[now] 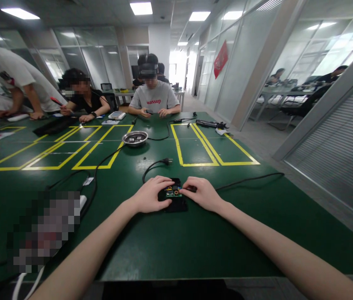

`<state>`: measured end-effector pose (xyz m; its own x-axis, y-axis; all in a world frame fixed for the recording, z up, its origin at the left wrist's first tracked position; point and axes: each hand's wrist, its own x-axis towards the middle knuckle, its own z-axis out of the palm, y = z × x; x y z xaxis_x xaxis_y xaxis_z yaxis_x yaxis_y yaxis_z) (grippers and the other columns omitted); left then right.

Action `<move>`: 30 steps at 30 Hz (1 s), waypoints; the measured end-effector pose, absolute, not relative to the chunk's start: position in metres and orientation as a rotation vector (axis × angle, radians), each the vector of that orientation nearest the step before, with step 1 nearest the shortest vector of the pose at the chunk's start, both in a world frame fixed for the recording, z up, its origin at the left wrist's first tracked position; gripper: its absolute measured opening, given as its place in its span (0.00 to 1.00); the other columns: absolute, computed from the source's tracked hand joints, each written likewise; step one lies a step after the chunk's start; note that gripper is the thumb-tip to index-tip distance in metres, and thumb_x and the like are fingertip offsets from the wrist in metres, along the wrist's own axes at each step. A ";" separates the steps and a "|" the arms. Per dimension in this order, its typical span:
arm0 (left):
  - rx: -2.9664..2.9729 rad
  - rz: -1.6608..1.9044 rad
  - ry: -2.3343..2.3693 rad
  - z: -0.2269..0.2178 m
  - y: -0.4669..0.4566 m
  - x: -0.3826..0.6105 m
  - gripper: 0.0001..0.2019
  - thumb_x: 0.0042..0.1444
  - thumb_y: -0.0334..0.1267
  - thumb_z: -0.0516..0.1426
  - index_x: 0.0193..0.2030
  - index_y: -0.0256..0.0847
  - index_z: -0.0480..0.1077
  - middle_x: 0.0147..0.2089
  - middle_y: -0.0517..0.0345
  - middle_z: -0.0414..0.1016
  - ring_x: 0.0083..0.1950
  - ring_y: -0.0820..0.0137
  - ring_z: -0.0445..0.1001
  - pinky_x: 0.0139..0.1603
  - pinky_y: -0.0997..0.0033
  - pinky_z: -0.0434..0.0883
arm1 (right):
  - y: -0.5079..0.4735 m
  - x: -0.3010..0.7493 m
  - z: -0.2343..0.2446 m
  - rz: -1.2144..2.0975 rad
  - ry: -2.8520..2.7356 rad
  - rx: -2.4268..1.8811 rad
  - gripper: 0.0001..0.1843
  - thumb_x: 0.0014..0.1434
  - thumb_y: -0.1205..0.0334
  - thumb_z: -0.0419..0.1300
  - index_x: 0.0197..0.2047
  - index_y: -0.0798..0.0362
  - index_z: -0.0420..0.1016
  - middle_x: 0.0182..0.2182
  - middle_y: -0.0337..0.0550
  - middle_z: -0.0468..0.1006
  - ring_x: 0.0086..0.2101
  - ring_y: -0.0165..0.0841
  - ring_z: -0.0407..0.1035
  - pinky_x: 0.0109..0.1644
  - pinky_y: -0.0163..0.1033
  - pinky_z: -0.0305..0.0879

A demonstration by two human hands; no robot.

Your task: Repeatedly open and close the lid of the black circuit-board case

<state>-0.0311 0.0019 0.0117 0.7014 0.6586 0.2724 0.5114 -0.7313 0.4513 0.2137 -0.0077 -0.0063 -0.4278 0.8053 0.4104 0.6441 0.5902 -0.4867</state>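
Observation:
A small black box with an open top and a green circuit board [173, 193] lies on the green table [195, 241] in front of me. My left hand [150, 194] is curled against its left side, fingers over the top edge. My right hand [203, 193] is closed on its right side, fingertips pinched at the board's right edge near a black cable [248, 180] that runs off to the right. What the right fingertips pinch is too small to make out.
A metal bowl [135, 138] with small parts sits farther back among yellow tape outlines [207, 150]. A black cord with a plug [156, 164] lies just behind the box. Other people sit across the table. A blurred object [43, 229] and cables lie at left.

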 end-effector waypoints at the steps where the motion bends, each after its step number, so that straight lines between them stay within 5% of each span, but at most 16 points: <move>1: 2.539 0.666 0.909 0.013 0.002 -0.032 0.25 0.56 0.39 0.62 0.61 0.43 0.72 0.63 0.45 0.73 0.64 0.54 0.70 0.67 0.51 0.68 | -0.009 0.215 -0.004 0.337 -2.180 -1.125 0.14 0.66 0.54 0.64 0.30 0.52 0.76 0.27 0.39 0.75 0.28 0.31 0.69 0.32 0.36 0.60; 6: 2.354 0.813 1.172 0.027 0.007 -0.039 0.08 0.60 0.39 0.55 0.41 0.40 0.74 0.45 0.53 0.75 0.42 0.65 0.74 0.43 0.67 0.73 | -0.018 0.220 0.007 0.368 -2.130 -1.014 0.16 0.68 0.52 0.62 0.31 0.52 0.77 0.28 0.41 0.76 0.28 0.32 0.69 0.32 0.37 0.62; 8: 2.280 0.614 1.140 0.033 0.010 -0.044 0.09 0.60 0.39 0.55 0.32 0.39 0.72 0.32 0.59 0.71 0.33 0.70 0.68 0.36 0.71 0.67 | -0.022 0.221 0.011 0.410 -2.156 -0.965 0.15 0.67 0.54 0.62 0.31 0.52 0.77 0.28 0.42 0.76 0.28 0.32 0.69 0.32 0.37 0.62; 11: 2.042 0.341 0.987 0.041 0.012 -0.051 0.12 0.56 0.43 0.59 0.28 0.37 0.71 0.25 0.64 0.66 0.28 0.74 0.63 0.31 0.74 0.61 | -0.027 0.223 0.014 0.479 -2.205 -0.904 0.12 0.65 0.57 0.62 0.31 0.52 0.76 0.28 0.41 0.76 0.28 0.31 0.69 0.31 0.36 0.62; 19: 1.981 0.191 0.985 0.041 0.009 -0.052 0.12 0.50 0.45 0.66 0.33 0.37 0.76 0.23 0.66 0.67 0.26 0.75 0.64 0.27 0.76 0.58 | -0.027 0.227 0.010 0.573 -2.373 -0.860 0.09 0.64 0.62 0.60 0.34 0.52 0.79 0.30 0.42 0.77 0.29 0.32 0.71 0.33 0.36 0.65; 26: 2.077 0.224 0.967 0.035 0.002 -0.039 0.01 0.47 0.32 0.62 0.29 0.38 0.73 0.25 0.66 0.69 0.27 0.75 0.66 0.29 0.75 0.60 | -0.023 0.230 0.008 0.568 -2.394 -0.901 0.09 0.65 0.59 0.60 0.35 0.51 0.78 0.27 0.39 0.74 0.27 0.31 0.68 0.32 0.36 0.63; 30: 2.111 0.271 0.990 0.031 0.001 -0.035 0.09 0.51 0.39 0.64 0.26 0.38 0.70 0.23 0.66 0.68 0.26 0.75 0.64 0.27 0.75 0.58 | -0.022 0.232 0.012 0.674 -2.413 -0.868 0.15 0.68 0.58 0.60 0.29 0.52 0.75 0.30 0.41 0.76 0.30 0.32 0.71 0.35 0.37 0.65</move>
